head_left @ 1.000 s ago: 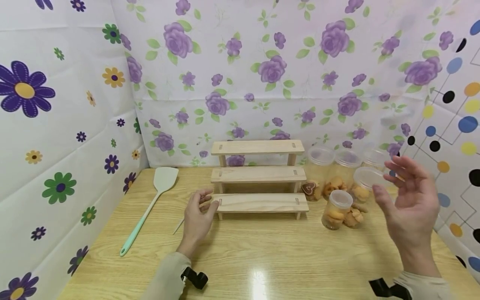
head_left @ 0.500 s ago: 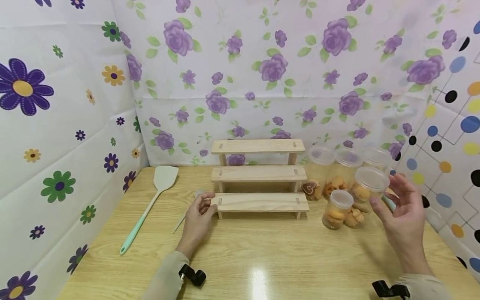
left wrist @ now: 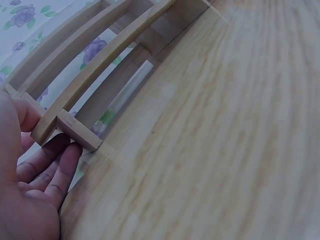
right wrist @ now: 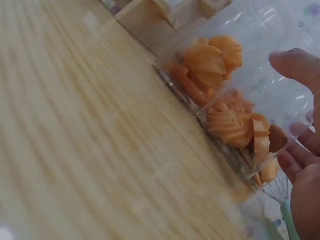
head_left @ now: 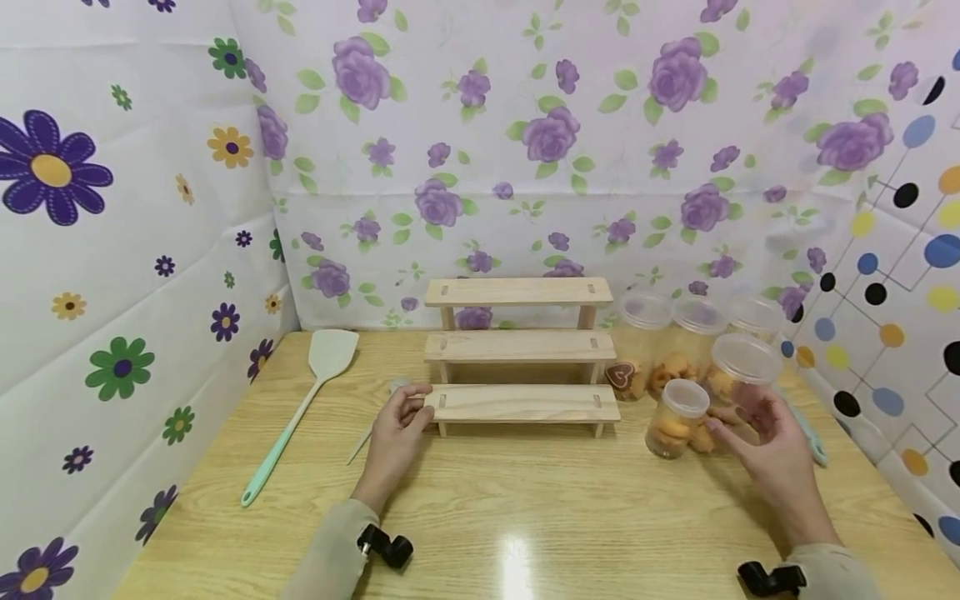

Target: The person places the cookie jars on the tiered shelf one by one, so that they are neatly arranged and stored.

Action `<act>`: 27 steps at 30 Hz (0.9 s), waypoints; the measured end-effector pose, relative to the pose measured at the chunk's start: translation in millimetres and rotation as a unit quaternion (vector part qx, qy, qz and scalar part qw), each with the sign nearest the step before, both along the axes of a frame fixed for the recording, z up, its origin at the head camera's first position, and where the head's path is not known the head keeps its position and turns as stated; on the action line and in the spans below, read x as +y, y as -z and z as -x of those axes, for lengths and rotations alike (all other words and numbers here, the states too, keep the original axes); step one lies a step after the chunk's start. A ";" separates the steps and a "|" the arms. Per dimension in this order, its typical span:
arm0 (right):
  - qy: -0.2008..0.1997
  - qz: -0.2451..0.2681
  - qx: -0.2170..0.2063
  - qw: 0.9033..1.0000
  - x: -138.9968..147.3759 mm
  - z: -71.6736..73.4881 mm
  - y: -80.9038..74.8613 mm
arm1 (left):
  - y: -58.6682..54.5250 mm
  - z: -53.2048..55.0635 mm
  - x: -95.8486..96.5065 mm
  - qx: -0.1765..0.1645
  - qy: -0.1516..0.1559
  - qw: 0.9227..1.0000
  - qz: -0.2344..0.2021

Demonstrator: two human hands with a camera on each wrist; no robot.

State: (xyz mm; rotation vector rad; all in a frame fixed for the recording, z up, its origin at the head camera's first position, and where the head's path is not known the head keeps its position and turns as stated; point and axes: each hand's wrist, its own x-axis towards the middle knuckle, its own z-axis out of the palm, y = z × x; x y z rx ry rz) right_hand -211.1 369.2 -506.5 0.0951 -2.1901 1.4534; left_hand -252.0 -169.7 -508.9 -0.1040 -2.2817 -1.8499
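Observation:
My left hand (head_left: 397, 432) pinches the left end of the lowest board of a three-step wooden rack (head_left: 517, 403); the left wrist view has the thumb above the board (left wrist: 95, 80) and fingers beneath. On the right, my right hand (head_left: 776, 462) reaches beside a tall lidded clear jar (head_left: 745, 360) of cookies, thumb in front and fingers spread apart along its side. A smaller lidded jar (head_left: 677, 419) of cookies stands just left of it. The right wrist view shows cookies (right wrist: 232, 125) through the jar wall next to my fingers.
More tall cookie jars (head_left: 641, 342) stand behind, right of the rack. A turner (head_left: 300, 408) with a mint handle lies at left. Behind my left hand lies a thin-handled utensil (head_left: 360, 446). A whisk with a teal handle (head_left: 813, 442) lies at the right edge.
My right hand has come down and left, from beyond the jars to the side of the tall front jar. The left hand stays on the rack's end.

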 end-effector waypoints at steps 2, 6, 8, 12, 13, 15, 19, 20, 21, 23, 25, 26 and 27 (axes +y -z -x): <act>0.003 -0.028 -0.009 1.000 2.0 -0.3 3.6 | -0.2 0.2 0.4 0.001 0.002 1.000 0.000; 0.002 -0.041 -0.027 0.999 4.5 -0.6 6.6 | 0.0 1.0 0.7 0.002 0.002 1.000 0.000; 0.003 -0.037 -0.030 0.999 4.9 -0.7 6.2 | 0.3 1.4 0.5 0.002 0.004 1.000 -0.002; 0.013 -0.022 -0.023 0.999 4.8 -1.6 3.2 | -0.1 1.5 0.6 0.003 0.008 1.000 -0.001; 0.014 -0.010 -0.020 1.000 4.5 -1.8 1.7 | -0.1 1.3 0.6 0.002 0.008 1.000 0.001; 0.006 0.036 -0.014 0.999 4.2 -2.6 -2.0 | 0.1 0.8 0.7 0.002 0.007 1.000 0.004; -0.011 0.130 -0.005 0.991 4.4 -5.0 -13.6 | 1.0 -0.1 1.4 0.002 0.002 1.000 0.007; -0.010 0.142 -0.003 0.990 4.5 -5.8 -16.9 | 1.2 -0.3 1.6 0.002 0.000 1.000 0.007; -0.002 0.136 -0.003 0.991 4.7 -6.6 -20.3 | 1.4 -0.5 1.7 0.002 -0.001 1.000 0.008; 0.015 0.117 0.004 0.993 4.8 -7.5 -28.1 | 1.5 -0.7 1.8 0.003 -0.003 1.000 0.009; 0.032 0.096 0.021 0.995 4.3 -7.1 -37.4 | 1.0 -1.1 1.7 0.004 -0.002 1.000 0.009; 0.041 0.084 0.028 0.995 3.9 -7.0 -42.4 | 0.8 -1.1 1.5 0.005 -0.002 1.000 0.009; 0.046 0.080 0.036 0.995 3.6 -7.0 -47.6 | 0.6 -1.0 1.3 0.006 -0.002 1.000 0.010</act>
